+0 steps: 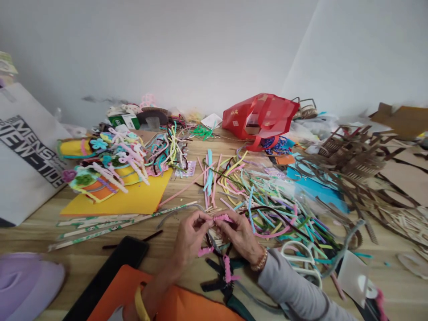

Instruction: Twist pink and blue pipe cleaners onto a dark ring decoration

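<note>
My left hand and my right hand meet above the table, thumbs and forefingers pinched together. Between them is a pink pipe cleaner wound into a tight coil. The right fingers grip the coil, while the left fingertips pinch at its left end. Just below the hands lie two more coiled pink pipe cleaners, one short piece by the left palm and a longer one. Dark-handled tools, apparently pliers, are beneath that longer coil, partly hidden by the right wrist.
Loose pipe cleaners spread to the right, near white-handled scissors. Pipe-cleaner flowers rest over yellow card. A black phone and orange sheet lie in front. A red bag and small brown baskets stand behind.
</note>
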`<state>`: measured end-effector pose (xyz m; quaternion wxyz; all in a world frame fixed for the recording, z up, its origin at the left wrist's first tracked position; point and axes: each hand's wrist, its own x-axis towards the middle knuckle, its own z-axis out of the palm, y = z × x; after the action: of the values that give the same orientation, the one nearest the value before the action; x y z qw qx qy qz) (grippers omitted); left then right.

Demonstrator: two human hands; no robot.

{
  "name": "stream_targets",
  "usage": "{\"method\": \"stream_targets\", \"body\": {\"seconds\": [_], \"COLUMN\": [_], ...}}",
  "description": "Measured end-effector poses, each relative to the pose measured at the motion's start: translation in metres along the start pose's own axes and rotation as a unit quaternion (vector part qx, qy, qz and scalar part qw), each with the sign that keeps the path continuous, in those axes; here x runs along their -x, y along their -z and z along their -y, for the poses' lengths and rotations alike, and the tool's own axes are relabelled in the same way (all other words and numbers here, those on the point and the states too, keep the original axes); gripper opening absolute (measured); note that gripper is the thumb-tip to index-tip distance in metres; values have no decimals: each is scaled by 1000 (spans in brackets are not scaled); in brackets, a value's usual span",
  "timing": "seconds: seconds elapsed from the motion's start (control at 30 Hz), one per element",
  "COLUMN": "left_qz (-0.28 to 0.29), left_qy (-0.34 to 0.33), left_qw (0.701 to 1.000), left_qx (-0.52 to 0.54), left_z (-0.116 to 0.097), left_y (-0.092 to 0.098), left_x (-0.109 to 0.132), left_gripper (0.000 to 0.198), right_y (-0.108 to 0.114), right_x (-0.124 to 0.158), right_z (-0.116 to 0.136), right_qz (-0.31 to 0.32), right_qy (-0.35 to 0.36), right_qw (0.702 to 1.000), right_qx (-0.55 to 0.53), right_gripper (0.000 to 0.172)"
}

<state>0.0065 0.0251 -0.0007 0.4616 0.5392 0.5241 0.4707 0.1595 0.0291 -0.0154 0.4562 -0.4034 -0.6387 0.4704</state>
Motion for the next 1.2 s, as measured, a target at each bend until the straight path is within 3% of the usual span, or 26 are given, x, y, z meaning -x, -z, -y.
{"method": "stream_targets", "body": {"seconds": [0.1,0.43,0.63,0.73,0.83,0.9,0.97,1.07,1.2], "left_qz": [6,85,47,16,-17,-26,-24,-17,-15], "left_qy": [-1,89,81,27,-81,-176,-263,-330,-323], "left_qw": [1000,982,988,999,991,962,914,846,838], "left_qx": [5,143,124,28,-101,-205,-309,-418,-440], "left_z": [-1,8,15,13,10,10,10,9,7], "left_y": [-2,2,0,-2,-4,-4,-4,-3,-1], "left_x": [-1,-5,-2,1,6,9,11,13,13], "left_gripper": [7,13,9,6,10,13,18,23,21], "right_y": [1,3,3,3,3,3,2,1,1], "right_x": [-1,-1,-2,-2,-1,0,1,2,2], "right_z": [1,-1,2,2,1,0,-1,0,5], "right_qz": [-14,-39,-34,-40,-41,-38,-38,-38,-2], "right_qy": [24,88,74,60,52,53,53,50,52], "right_qw": [999,993,994,995,993,991,990,988,990], "right_qx": [23,67,69,73,97,114,127,138,133], "right_gripper": [19,16,14,12,12,10,8,8,10]}}
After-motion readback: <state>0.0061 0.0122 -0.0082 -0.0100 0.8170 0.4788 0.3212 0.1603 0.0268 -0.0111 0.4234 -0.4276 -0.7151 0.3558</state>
